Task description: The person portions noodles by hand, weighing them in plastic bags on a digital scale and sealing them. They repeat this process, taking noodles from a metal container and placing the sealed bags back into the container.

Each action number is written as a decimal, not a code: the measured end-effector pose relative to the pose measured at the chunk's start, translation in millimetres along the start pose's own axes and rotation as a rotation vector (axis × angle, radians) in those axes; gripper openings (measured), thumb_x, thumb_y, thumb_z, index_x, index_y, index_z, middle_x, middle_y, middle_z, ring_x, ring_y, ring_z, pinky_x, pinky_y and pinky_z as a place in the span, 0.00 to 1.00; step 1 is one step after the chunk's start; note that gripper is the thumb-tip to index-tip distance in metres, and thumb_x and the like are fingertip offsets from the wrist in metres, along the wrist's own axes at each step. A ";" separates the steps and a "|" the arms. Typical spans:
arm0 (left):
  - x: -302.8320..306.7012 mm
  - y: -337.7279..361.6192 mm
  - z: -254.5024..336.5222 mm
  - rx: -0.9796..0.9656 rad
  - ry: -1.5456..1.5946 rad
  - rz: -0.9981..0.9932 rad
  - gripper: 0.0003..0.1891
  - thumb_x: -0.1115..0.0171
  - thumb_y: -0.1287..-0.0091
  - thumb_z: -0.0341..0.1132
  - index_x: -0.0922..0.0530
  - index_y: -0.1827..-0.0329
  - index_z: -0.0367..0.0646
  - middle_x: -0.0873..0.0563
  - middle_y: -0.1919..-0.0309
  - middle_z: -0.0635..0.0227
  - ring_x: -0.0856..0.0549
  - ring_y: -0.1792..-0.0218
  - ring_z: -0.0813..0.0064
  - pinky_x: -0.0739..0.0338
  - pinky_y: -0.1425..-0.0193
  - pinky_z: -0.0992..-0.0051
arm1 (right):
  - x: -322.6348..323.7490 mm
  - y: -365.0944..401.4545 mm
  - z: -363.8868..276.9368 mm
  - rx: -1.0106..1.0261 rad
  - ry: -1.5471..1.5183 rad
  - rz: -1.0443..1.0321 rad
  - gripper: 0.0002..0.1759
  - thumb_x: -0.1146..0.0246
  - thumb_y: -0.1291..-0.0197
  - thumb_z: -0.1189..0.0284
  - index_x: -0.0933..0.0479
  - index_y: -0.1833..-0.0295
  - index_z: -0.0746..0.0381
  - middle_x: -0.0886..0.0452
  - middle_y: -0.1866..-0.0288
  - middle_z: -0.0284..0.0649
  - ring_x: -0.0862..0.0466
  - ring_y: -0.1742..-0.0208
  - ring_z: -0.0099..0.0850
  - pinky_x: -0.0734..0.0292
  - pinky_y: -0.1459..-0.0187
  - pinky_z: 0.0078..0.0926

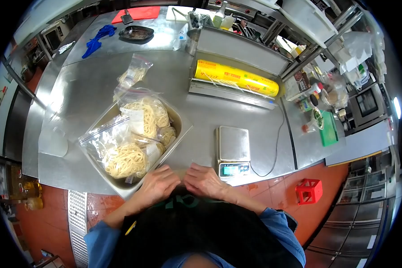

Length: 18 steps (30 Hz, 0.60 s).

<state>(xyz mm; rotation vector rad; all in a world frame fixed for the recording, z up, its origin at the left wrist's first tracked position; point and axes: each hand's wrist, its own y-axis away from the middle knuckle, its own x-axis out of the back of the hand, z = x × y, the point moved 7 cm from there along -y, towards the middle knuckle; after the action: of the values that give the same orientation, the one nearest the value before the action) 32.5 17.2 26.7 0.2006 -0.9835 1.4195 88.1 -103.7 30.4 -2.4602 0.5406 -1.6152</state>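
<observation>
My left hand [161, 182] and my right hand [204, 181] are close together at the table's front edge, fingers curled in. Something thin and clear seems to lie between them, too faint to make out. Left of my hands stands a metal tray [179, 134] holding several zip bags of noodles [125, 161]. One more bag of noodles [134, 73] lies on the table behind the tray. Just beyond my right hand is a digital scale [233, 145] with a lit display and a bare platform.
A yellow film roll [236, 78] sits in a metal dispenser at the back. A cord [279, 134] curves from the scale. Blue cloth [98, 40], a black tray [136, 34] and a red board [140, 14] lie at the far left; a green board [328, 128] is at right.
</observation>
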 end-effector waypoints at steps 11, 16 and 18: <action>4.5 -5.3 2.8 -0.005 0.051 -0.017 0.05 0.29 0.42 0.29 0.18 0.67 0.40 0.17 0.71 0.64 0.18 0.67 0.61 0.22 0.65 0.64 | -3.4 -4.6 -0.5 -0.014 -0.098 0.036 0.10 0.30 0.49 0.77 0.24 0.63 0.62 0.24 0.66 0.41 0.21 0.61 0.42 0.20 0.61 0.37; 5.2 -2.3 3.8 -0.008 0.014 0.048 0.05 0.29 0.42 0.28 0.18 0.69 0.41 0.17 0.71 0.64 0.19 0.68 0.62 0.22 0.65 0.65 | 1.6 -0.8 2.5 -0.032 -0.179 0.134 0.08 0.31 0.48 0.78 0.25 0.65 0.62 0.25 0.67 0.41 0.21 0.63 0.43 0.21 0.64 0.39; 4.3 -1.2 -0.4 -0.001 0.028 0.052 0.04 0.29 0.42 0.27 0.18 0.69 0.40 0.18 0.72 0.64 0.19 0.68 0.62 0.22 0.65 0.64 | 1.7 2.4 6.2 -0.055 -0.159 0.119 0.08 0.31 0.47 0.78 0.25 0.65 0.62 0.25 0.67 0.41 0.21 0.64 0.42 0.21 0.65 0.39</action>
<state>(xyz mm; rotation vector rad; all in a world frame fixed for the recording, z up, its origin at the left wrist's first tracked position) 33.1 20.4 29.9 0.1555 -0.9725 1.4654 93.8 -107.0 28.6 -2.5139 0.7012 -1.3648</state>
